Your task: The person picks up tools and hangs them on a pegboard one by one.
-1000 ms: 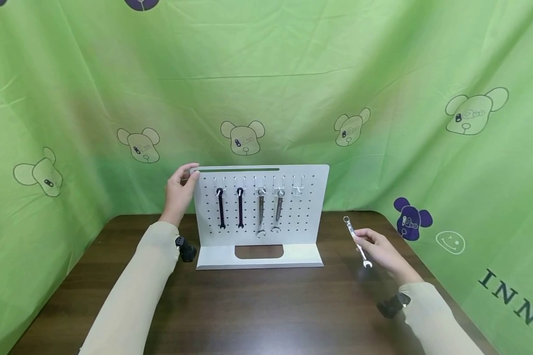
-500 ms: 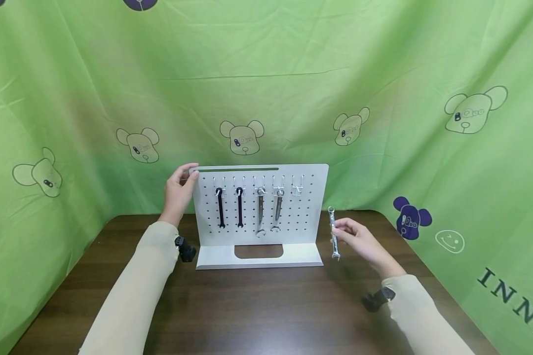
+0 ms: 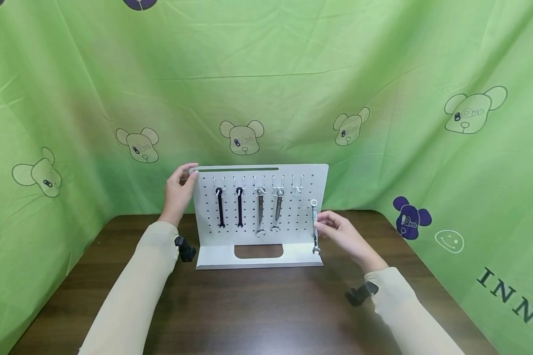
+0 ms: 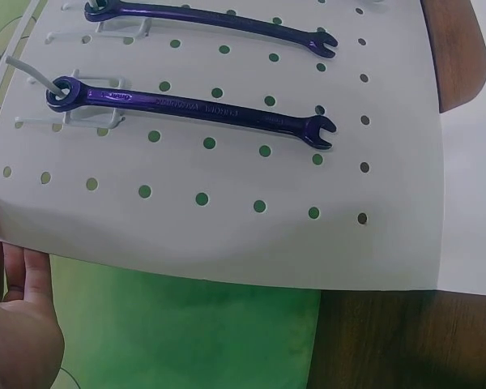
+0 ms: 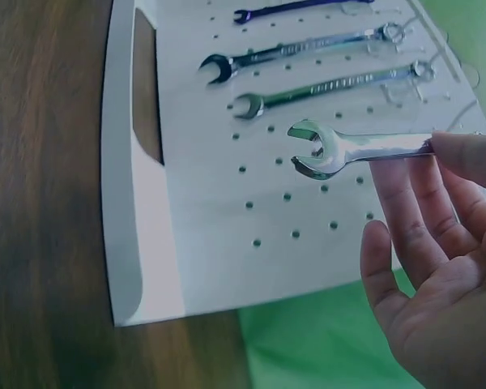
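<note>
My left hand (image 3: 177, 194) grips the upper left corner of a white pegboard stand (image 3: 244, 236), thumb in front and fingers behind. Between thumb and fingers, my right hand (image 3: 343, 236) pinches a silver combination wrench (image 3: 315, 228), upright with its ring end on top, in front of the board's right edge. In the right wrist view the held wrench's open jaw end (image 5: 332, 152) points away from the palm. Two dark purple wrenches (image 4: 186, 109) and two silver wrenches (image 3: 260, 212) hang by their ring ends from hooks. The rightmost hook (image 3: 297, 190) bears no wrench.
The board's flat foot (image 3: 259, 264), with a rounded cutout, stands on a dark wooden table (image 3: 257, 310). A green cloth (image 3: 293, 88) with printed bear heads hangs behind and at both sides.
My right hand has carried the silver wrench leftward to the board's right edge, and the wrench has turned from slanted to nearly upright. The left hand stays on the corner.
</note>
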Demonstrator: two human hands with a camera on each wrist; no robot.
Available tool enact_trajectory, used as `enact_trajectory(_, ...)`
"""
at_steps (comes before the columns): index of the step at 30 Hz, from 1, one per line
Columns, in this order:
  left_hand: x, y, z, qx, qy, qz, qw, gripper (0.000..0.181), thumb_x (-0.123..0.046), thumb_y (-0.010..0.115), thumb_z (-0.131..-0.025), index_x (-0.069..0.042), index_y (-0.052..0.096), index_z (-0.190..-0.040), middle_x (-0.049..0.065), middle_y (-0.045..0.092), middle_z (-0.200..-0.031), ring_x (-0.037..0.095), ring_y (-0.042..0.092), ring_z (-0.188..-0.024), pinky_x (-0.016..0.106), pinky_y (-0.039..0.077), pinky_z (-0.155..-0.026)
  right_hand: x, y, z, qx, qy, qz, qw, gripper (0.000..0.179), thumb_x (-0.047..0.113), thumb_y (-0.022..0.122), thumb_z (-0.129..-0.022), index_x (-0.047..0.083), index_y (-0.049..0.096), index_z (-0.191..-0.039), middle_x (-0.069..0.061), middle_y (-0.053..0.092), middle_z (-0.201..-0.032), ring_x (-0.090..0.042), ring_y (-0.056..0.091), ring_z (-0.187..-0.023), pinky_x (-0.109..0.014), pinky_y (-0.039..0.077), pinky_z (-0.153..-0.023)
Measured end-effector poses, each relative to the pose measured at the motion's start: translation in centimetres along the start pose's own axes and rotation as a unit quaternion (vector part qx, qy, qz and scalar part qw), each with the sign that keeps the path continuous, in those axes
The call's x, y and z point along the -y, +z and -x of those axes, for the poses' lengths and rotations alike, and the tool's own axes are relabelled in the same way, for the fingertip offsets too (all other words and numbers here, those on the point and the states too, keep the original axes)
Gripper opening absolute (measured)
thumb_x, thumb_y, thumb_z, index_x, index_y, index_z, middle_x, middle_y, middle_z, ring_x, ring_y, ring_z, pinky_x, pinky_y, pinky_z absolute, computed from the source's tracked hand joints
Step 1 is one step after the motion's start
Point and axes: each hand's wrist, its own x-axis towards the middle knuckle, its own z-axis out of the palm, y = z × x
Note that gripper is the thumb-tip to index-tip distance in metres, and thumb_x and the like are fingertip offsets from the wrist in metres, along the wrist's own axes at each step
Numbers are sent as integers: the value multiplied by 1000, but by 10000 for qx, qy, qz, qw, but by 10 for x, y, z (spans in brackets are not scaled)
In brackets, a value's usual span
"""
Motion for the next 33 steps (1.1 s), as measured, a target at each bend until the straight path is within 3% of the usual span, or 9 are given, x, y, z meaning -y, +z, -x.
enact_trajectory(7, 0, 0, 0, -3, 40, 13, 10000, 28, -25, 63, -101, -18, 67, -128, 11, 62, -109, 18, 55, -91, 30, 49, -78, 13, 10, -8, -2, -85, 59, 9999, 37, 17, 62, -101, -9, 53, -125, -14, 66, -106, -15, 64, -90, -27, 53, -79)
enact_trajectory(17, 1, 1, 0, 30, -4, 2, 10000, 29, -26, 63, -101, -19, 66, -129, 11, 62, -111, 19, 56, -93, 32, 50, -80, 21, 17, -19, -19, -167, 47, 9998, 36, 14, 61, -101, -11, 53, -125, -22, 61, -109, -15, 61, -89, -32, 55, -78)
enact_trajectory(25, 0, 1, 0, -13, -10, -44, 10000, 29, -27, 63, -101, -20, 67, -129, 11, 63, -111, 19, 56, -94, 33, 50, -80, 22, 20, -25, -2, -163, -74, 9998, 32, 14, 60, -101, -9, 53, -124, -14, 60, -104, -16, 60, -88, -28, 54, -77)
enact_trajectory(33, 1, 0, 0, -1, 25, -12, 10000, 29, -26, 63, -101, -20, 66, -129, 11, 62, -111, 20, 55, -94, 33, 49, -81, 19, 22, -28, 13, -98, -161, 9998, 32, 14, 60, -101, -9, 53, -124, -14, 59, -106, -16, 59, -89, -27, 53, -77)
